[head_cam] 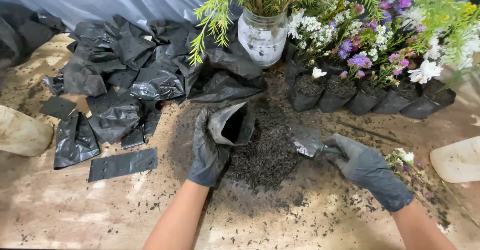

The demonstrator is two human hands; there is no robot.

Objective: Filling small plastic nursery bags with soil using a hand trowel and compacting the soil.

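My left hand (207,152), in a black glove, grips an open black plastic grow bag (231,125) and tilts its mouth toward a pile of dark soil (267,152) on the wooden table. My right hand (367,170), also gloved in black, holds a small metal trowel (306,141) whose blade rests at the right edge of the soil pile, just right of the bag's mouth.
A heap of empty black grow bags (120,80) lies at the left. A glass jar with green fronds (262,35) stands behind. A row of filled bags with flowers (370,92) lines the right back. Cut flowers (407,160) lie at right. Pale containers (457,160) sit at both edges.
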